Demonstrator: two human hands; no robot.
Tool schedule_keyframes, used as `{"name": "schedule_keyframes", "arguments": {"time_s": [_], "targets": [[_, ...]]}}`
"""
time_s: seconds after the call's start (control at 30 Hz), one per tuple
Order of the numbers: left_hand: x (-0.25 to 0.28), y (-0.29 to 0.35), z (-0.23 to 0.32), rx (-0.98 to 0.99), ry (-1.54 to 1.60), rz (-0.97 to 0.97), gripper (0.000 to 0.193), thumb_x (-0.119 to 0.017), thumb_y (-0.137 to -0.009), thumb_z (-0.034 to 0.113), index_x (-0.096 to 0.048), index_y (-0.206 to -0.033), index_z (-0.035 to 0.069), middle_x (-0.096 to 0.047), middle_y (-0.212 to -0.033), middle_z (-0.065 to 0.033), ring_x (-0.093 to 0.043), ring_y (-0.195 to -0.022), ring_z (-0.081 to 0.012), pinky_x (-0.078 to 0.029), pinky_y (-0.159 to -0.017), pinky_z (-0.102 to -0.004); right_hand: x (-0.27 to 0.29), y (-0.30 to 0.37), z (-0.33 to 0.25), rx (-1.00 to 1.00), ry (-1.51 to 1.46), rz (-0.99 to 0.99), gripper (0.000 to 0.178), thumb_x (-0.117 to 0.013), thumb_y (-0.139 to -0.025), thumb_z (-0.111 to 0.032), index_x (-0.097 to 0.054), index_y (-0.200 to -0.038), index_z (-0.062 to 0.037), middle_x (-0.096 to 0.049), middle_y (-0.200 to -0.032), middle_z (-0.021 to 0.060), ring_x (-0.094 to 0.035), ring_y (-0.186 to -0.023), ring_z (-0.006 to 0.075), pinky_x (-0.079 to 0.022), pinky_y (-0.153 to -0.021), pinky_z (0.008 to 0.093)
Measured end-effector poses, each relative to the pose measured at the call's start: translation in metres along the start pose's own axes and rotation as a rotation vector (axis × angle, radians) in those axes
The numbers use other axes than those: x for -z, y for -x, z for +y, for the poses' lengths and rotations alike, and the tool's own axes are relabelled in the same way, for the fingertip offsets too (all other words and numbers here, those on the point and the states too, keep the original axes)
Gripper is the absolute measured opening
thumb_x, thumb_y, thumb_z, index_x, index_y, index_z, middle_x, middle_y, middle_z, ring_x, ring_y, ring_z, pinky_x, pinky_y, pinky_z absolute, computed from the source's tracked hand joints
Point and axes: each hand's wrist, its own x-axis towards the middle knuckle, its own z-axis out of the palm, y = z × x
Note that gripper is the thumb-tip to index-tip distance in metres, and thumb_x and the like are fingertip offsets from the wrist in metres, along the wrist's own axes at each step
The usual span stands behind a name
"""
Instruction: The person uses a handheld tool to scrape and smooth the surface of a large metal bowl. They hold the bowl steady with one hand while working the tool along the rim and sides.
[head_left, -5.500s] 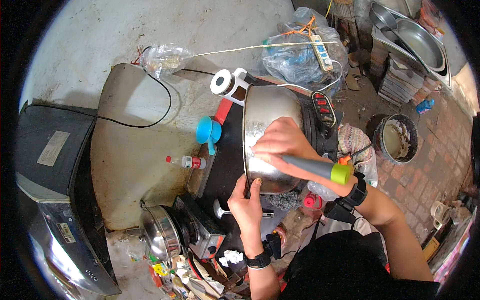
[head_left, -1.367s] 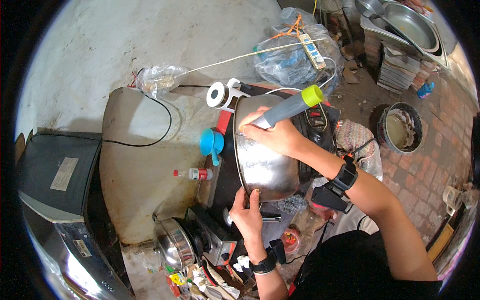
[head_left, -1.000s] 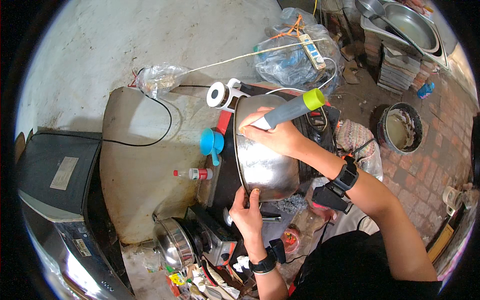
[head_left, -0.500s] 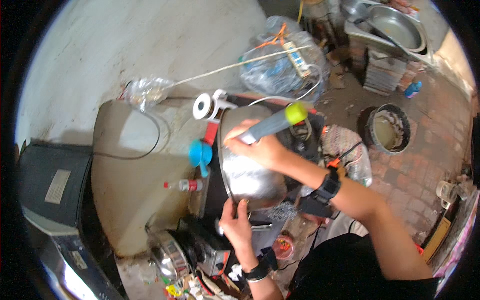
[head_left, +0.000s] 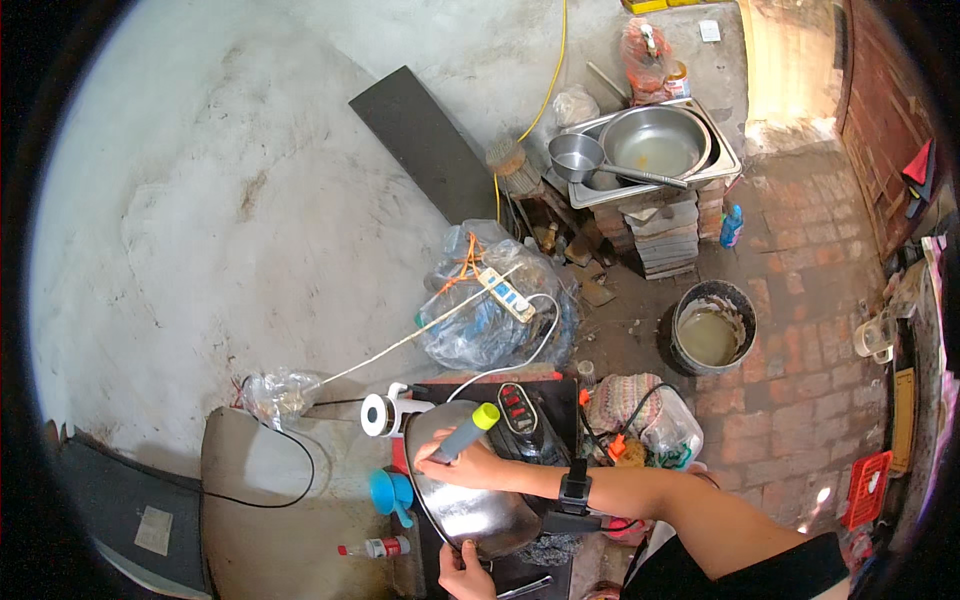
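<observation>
A large shiny metal pan [head_left: 487,522] is tilted in front of me, its dark rim toward the left. My right hand [head_left: 455,460] is closed round a grey-handled tool [head_left: 466,433] with a lime-green end, held over the pan's upper part. The tool's working end is hidden by my fingers. At the pan's lower rim my left hand [head_left: 465,575] grips the edge with the thumb on it, partly cut off by the picture's bottom. Left of the pan are a turquoise plastic cup [head_left: 390,492] and a small bottle with a red cap [head_left: 375,548].
Right of the pan stands a black appliance with red buttons [head_left: 520,410]. A white power strip [head_left: 505,294] lies on a clear plastic bag [head_left: 470,335]. Farther back is a metal sink [head_left: 730,155] with a basin [head_left: 655,140] and a ladle-like pot [head_left: 576,156]. A bucket [head_left: 748,340] stands on bricks.
The view has shifted, so the pan and both hands sit lower in the picture and more of the wall and sink shows. Both hands keep their hold.
</observation>
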Motion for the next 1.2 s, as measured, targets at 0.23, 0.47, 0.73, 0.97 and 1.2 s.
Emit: {"name": "schedule_keyframes", "arguments": {"time_s": [0.23,0.47,0.73,0.97,1.2], "targets": [[-0.005,-0.002,-0.017,-0.037,0.049,-0.003,0.029,-0.073,-0.09,0.016,-0.067,-0.107,-0.006,-0.07,-0.086,-0.0194,-0.062,-0.072,-0.0268,-0.052,-0.07,-0.0384,-0.001,0.0,0.002,0.011,0.012,0.019,0.009,-0.071,-0.085,-0.02,-0.071,-0.089,-0.0128,-0.058,-0.073,0.0057,-0.058,-0.076,0.0261,-0.043,-0.068,0.0397],[-0.01,-0.006,-0.026,-0.086,0.06,0.023,0.029,-0.073,-0.09,0.014,-0.066,-0.108,-0.008,-0.071,-0.088,-0.0191,-0.063,-0.073,-0.0251,-0.052,-0.069,-0.0379,0.001,0.0,0.003,0.073,0.012,0.043,0.008,-0.072,-0.085,-0.02,-0.07,-0.087,-0.0124,-0.058,-0.073,0.005,-0.058,-0.074,0.0254,-0.043,-0.067,0.0392],[-0.008,-0.003,-0.017,-0.012,0.095,0.018,0.03,-0.073,-0.09,0.014,-0.066,-0.108,-0.008,-0.071,-0.088,-0.0213,-0.064,-0.074,-0.0278,-0.052,-0.071,-0.0395,0.001,0.0,0.0,0.081,0.018,0.058,0.006,-0.071,-0.085,-0.018,-0.07,-0.087,-0.0123,-0.058,-0.073,0.0048,-0.058,-0.073,0.0254,-0.043,-0.067,0.0395],[-0.01,-0.002,-0.019,-0.025,0.104,0.027,0.029,-0.073,-0.09,0.015,-0.067,-0.106,-0.008,-0.07,-0.086,-0.0207,-0.062,-0.072,-0.0275,-0.052,-0.07,-0.039,-0.002,0.001,0.004,0.092,0.043,0.066,0.006,-0.071,-0.084,-0.017,-0.07,-0.086,-0.0112,-0.059,-0.072,0.0042,-0.058,-0.072,0.0245,-0.043,-0.067,0.0391],[-0.009,-0.003,-0.016,-0.018,0.125,0.013,0.027,-0.073,-0.09,0.015,-0.066,-0.103,-0.008,-0.068,-0.079,-0.017,-0.058,-0.067,-0.0229,-0.051,-0.065,-0.0375,-0.004,0.0,0.004,0.138,0.033,0.082,0.006,-0.071,-0.084,-0.016,-0.069,-0.085,-0.0103,-0.061,-0.071,0.0024,-0.058,-0.071,0.0227,-0.044,-0.069,0.0388]]}}
